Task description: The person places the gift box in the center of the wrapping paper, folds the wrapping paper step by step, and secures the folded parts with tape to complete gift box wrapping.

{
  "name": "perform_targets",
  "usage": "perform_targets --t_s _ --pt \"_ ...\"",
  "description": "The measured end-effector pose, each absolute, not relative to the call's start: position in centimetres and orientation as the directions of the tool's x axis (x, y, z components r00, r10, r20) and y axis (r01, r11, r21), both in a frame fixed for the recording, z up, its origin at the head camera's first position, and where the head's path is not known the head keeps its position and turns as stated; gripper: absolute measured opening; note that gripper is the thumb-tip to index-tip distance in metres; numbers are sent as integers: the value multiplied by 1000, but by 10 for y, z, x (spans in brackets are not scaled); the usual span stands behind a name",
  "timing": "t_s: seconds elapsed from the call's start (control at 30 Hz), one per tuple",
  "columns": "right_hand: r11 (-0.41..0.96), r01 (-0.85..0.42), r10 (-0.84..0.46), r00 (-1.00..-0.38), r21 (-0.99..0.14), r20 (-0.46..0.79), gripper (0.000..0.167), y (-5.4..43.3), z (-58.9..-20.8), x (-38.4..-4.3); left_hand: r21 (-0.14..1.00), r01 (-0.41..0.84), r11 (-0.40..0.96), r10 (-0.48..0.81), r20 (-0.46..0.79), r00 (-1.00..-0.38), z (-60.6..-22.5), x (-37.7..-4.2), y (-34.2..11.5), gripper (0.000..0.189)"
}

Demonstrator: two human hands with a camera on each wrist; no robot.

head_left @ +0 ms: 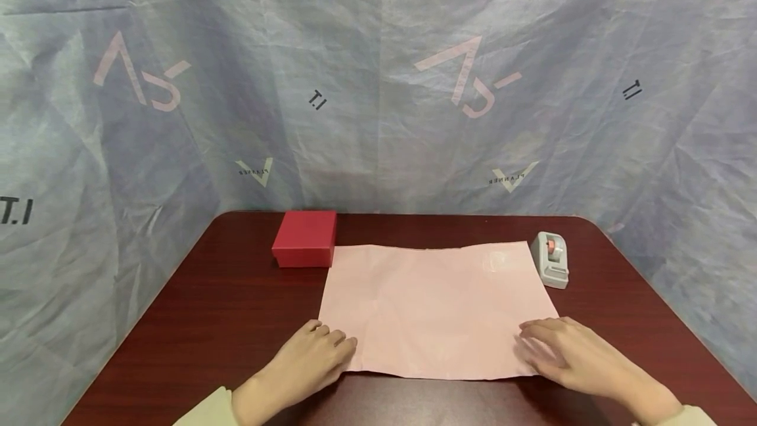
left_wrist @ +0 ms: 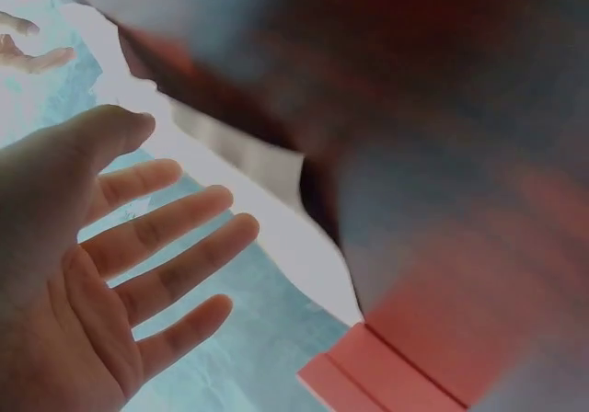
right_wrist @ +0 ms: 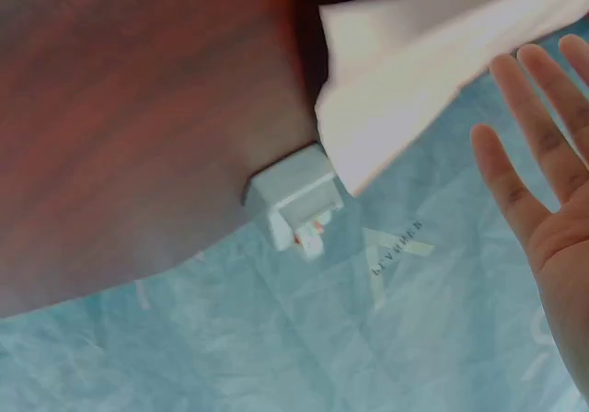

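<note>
While the head view looks down on the table (head_left: pixel 236 301), here's the paper (head_left: pixel 437 311), pale pink and creased, spread across the middle with its edges waving a little. That should handle light and floppy, easily wrinkled or torn, I'd judge, so the near corners or side edges look the best hold, taken gently with a pinch at both ends. And it lies right between the hands: left hand (head_left: pixel 310 357) at its near left corner, right hand (head_left: pixel 568 350) over the near right, the two well apart. Whether the fingertips press on it, I can't tell! Out at the far corners, the box (head_left: pixel 304 236) sits by the left, the dispenser (head_left: pixel 552 273) just beside the right. Over to the left wrist, and that hand has its fingers stretched and spread, gripping nothing, the paper's pale strip running past the fingertips towards the red box. Now the right wrist: fingers long and straight here too, nothing clasped, the paper just past their tips, one corner reaching down beside the dispenser.
</note>
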State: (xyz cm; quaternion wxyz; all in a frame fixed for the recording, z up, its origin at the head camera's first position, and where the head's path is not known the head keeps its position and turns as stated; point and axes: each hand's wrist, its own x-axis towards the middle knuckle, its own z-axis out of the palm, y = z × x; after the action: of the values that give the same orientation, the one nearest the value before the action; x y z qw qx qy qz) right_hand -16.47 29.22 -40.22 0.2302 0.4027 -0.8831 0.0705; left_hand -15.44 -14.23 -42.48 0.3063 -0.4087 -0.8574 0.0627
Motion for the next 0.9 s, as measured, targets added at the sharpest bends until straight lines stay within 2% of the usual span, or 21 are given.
perform_targets --t_s 0.3,0.57,0.7,0.9 --pt "692 -709 -684 -585 135 436 35 275 -373 -187 -305 654 693 714 418 -562 -400 -169 -144 30" --pt "702 -706 -677 -621 94 394 37 240 -357 -219 -182 601 778 618 393 -681 -387 -191 -159 37" --pt "712 -700 -667 -650 55 364 39 219 -352 -236 -121 557 822 551 417 -723 -385 -205 -168 37" --pt "710 -703 -662 -653 30 368 40 186 -350 -259 -69 494 867 472 434 -767 -388 -223 -178 39"
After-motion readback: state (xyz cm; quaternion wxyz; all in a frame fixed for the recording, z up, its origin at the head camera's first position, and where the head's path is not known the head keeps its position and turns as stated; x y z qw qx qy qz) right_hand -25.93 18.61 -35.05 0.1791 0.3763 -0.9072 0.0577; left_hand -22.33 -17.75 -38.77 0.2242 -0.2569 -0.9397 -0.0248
